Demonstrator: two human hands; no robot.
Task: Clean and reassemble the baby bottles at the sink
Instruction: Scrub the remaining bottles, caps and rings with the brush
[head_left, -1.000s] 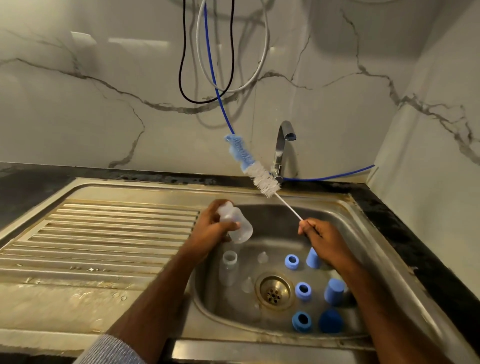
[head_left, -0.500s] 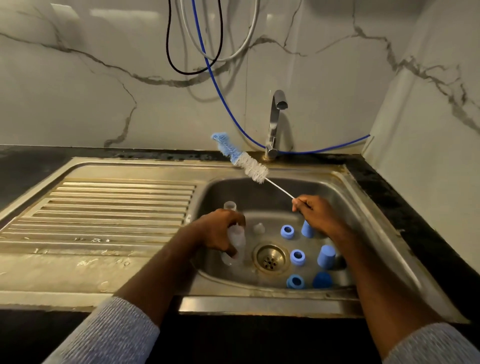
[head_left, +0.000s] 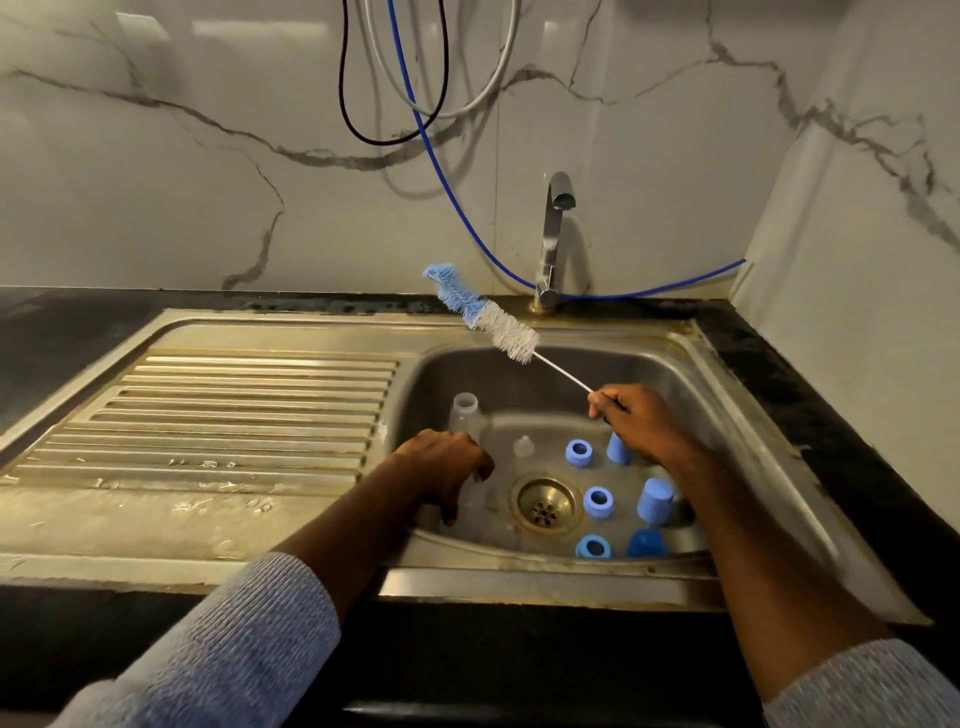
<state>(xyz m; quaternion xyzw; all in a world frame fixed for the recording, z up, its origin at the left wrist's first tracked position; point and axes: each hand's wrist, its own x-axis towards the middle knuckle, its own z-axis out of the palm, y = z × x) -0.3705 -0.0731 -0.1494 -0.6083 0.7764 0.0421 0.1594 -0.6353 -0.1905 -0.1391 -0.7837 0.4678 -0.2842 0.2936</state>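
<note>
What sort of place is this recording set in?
Most likely a home kitchen: a steel sink with a ribbed drainboard, a tap against a marble-look wall, on a dark countertop.

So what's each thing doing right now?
Left hand: grips a clear bottle low in the sink.
Right hand: holds the brush, bristles up.
Other bottle: upright, open.
Tap: off.
Blue rings: loose.
Blue caps: loose.

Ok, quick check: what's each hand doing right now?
Left hand: fingers curled round a clear bottle in the sink basin.
Right hand: pinching the bottle brush by its wire handle.
</note>
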